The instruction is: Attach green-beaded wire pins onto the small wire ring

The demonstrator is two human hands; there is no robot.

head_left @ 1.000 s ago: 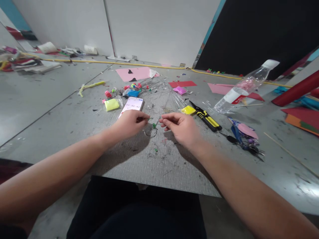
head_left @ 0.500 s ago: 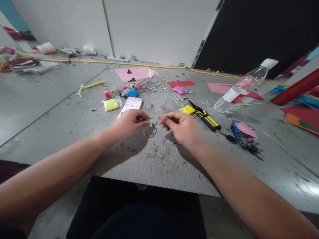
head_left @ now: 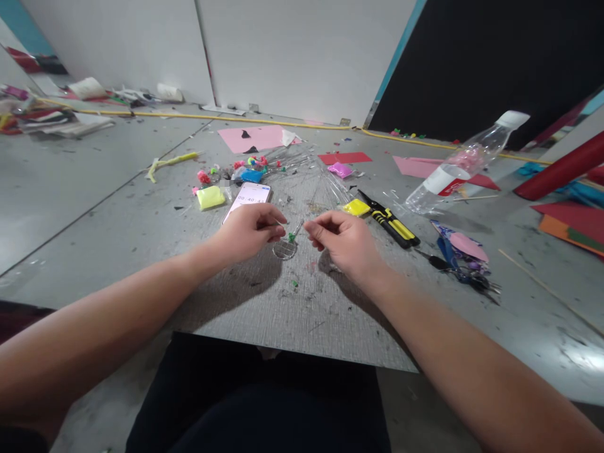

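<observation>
On the grey table between my hands lies a small thin wire ring (head_left: 284, 250) with cross wires and a straight stem. A bit of green clay (head_left: 291, 238) sits where the stem meets the ring. My left hand (head_left: 252, 231) is just left of it, fingers curled, with a gap between thumb and forefinger and nothing visible there. Right of the stem, my right hand (head_left: 346, 242) pinches thumb and forefinger together; whatever they hold is too small to make out. A green crumb (head_left: 295, 284) lies nearer to me.
A phone (head_left: 248, 196) showing a timer lies beyond my left hand. Yellow-and-black pliers (head_left: 389, 219), a yellow packet (head_left: 357, 207) and keys (head_left: 476, 280) are on the right. Farther back stand a plastic bottle (head_left: 465, 163), colored clay bits (head_left: 252, 167) and pink paper (head_left: 257, 139).
My left fingertips have parted slightly, and the green bit seen at them before no longer shows there. The right hand keeps its pinch almost unmoved. The wire ring stays in place.
</observation>
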